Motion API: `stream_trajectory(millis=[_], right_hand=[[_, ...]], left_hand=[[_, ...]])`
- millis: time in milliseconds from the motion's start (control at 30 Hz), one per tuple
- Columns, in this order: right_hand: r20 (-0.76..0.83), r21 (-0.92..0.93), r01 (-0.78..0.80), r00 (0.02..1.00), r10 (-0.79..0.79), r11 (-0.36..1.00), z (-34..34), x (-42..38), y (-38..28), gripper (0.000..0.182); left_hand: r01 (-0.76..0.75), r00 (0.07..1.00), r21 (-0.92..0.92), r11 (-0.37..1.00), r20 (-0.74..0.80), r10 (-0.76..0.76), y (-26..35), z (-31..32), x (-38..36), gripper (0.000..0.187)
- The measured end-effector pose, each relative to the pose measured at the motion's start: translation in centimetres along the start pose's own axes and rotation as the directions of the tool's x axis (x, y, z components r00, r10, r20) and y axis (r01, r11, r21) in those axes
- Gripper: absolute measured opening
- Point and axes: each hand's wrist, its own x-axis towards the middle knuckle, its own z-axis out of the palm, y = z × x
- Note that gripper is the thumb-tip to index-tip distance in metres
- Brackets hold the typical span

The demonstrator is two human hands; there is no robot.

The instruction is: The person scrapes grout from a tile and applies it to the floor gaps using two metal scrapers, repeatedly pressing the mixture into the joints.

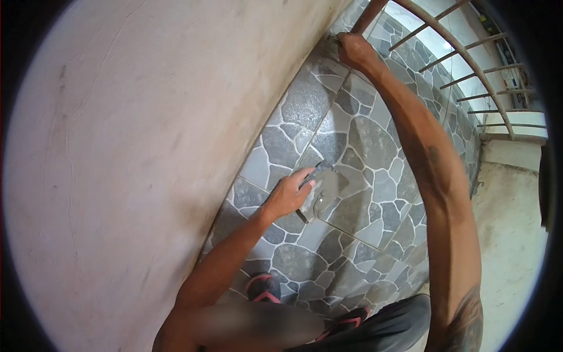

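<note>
My left hand (287, 196) is closed around a flat tool with a dark, straight edge (301, 216), held low over the tiled floor. Beside its fingertips, a wet grey smear of paste (335, 183) lies across the stone-pattern tiles. My right hand (355, 50) reaches far forward, its fingers curled at the foot of the wall. A small dark end shows by those fingers, and I cannot tell what they grip. Just above that hand, a rusty metal tube (369, 15) slants up.
A plain plastered wall (135, 141) with cracks rises on the left. Curved rusty bars (463, 53) stand at the upper right, with a stained low wall (509, 217) below them. My feet in sandals with red straps (264, 287) are on the tiles (299, 258) near me.
</note>
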Motion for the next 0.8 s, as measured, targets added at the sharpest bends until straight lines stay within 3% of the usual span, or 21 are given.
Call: stream_trajectory(millis=[67,167,267,333,367,400,467,567,667,700,733,767,800], right_hand=[[-0.011,-0.035,0.056,0.998,-0.057,0.998,0.9,1.3,0.5,0.018],[0.128,-0.038,0.089,0.988,-0.084,0.995,2.5,1.5,-0.1,0.018],[-0.012,0.056,0.108,0.994,-0.108,0.993,3.8,-0.6,-2.1,0.017],[0.016,0.076,0.115,0.993,-0.116,0.99,2.9,-2.7,-5.4,0.016],[0.186,0.115,0.071,0.978,-0.092,0.991,1.2,-3.7,-8.0,0.016],[0.092,0.127,0.15,0.982,-0.162,0.981,2.0,-5.0,-9.6,0.02],[0.127,0.092,0.121,0.983,-0.132,0.988,0.7,-7.9,-14.4,0.025],[0.131,0.186,0.137,0.978,-0.163,0.973,0.2,-11.2,-20.1,0.015],[0.1,0.289,0.183,0.97,-0.22,0.94,-0.3,-13.8,-24.3,0.017],[0.118,0.278,0.184,0.967,-0.224,0.943,-0.4,-14.4,-25.4,0.019],[-0.008,0.206,0.25,0.967,-0.254,0.946,-0.1,-15.0,-26.6,0.02],[0.119,0.289,0.124,0.979,-0.164,0.949,-1.2,-15.3,-27.9,0.018],[0.107,0.335,0.202,0.962,-0.25,0.92,-1.2,-15.4,-28.5,0.016]], left_hand=[[0.02,0.999,-0.012,1.0,0.027,-0.02,0.1,-0.2,0.1,0.04],[0.025,0.999,-0.022,0.999,0.021,-0.024,0.0,-0.1,0.1,0.04],[0.053,0.998,-0.04,0.998,0.038,-0.051,0.6,-0.3,0.2,0.04],[0.038,0.999,-0.03,0.999,0.03,-0.037,0.3,-0.1,0.3,0.04],[0.031,0.999,-0.021,0.999,0.025,-0.031,0.1,-0.1,0.3,0.04],[0.024,1.0,-0.012,1.0,0.018,-0.024,-0.1,0.0,0.3,0.04],[0.009,1.0,0.007,1.0,0.006,-0.009,-0.4,0.2,0.3,0.04],[0.021,0.999,-0.004,1.0,0.026,-0.021,-1.0,0.4,0.5,0.039],[0.248,0.918,0.387,0.888,0.2,-0.344,-3.9,0.6,-0.6,0.045],[0.019,0.985,0.265,0.964,0.16,-0.063,-5.4,1.1,-1.1,0.054],[-0.239,0.969,0.183,0.953,0.107,0.223,-7.0,1.7,-1.6,0.064],[-0.178,0.979,-0.065,0.982,0.086,0.183,-8.6,1.9,-1.5,0.059],[-0.116,0.988,-0.312,0.943,0.065,0.143,-10.3,2.1,-1.3,0.054]])
